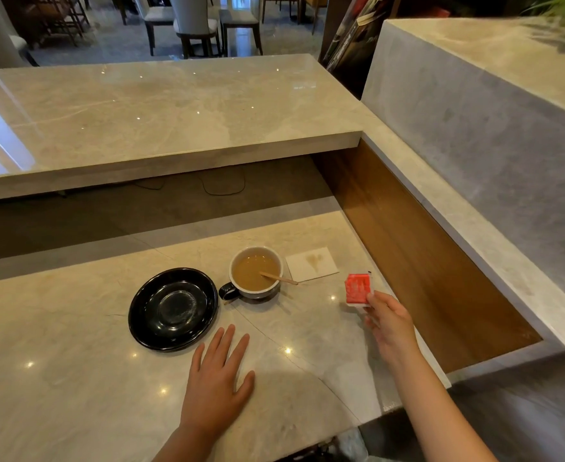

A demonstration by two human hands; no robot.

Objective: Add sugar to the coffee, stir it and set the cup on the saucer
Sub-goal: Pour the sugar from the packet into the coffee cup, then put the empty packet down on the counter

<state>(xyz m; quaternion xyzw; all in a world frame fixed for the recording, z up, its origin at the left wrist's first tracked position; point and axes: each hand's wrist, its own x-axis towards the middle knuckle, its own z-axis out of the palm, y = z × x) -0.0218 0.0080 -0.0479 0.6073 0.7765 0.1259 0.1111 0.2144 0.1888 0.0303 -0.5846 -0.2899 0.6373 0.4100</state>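
Observation:
A dark cup (pixel 256 273) with a white inside holds light brown coffee and stands on the marble counter (pixel 74 378), handle to the left. A wooden stir stick (pixel 279 278) leans in it, its end over the right rim. The black saucer (pixel 173 308) lies bare just left of the cup. My right hand (pixel 389 323) pinches a red sugar packet (pixel 358 289) by its lower corner, to the right of the cup and apart from it. My left hand (pixel 219 378) rests flat on the counter, fingers spread, below the saucer and cup.
A white napkin (pixel 311 264) with a brown stain lies behind the cup on the right. A raised marble ledge (pixel 161 121) runs across the back. A wooden side panel (pixel 417 248) and a tall marble block (pixel 481 135) close off the right. Chairs stand beyond.

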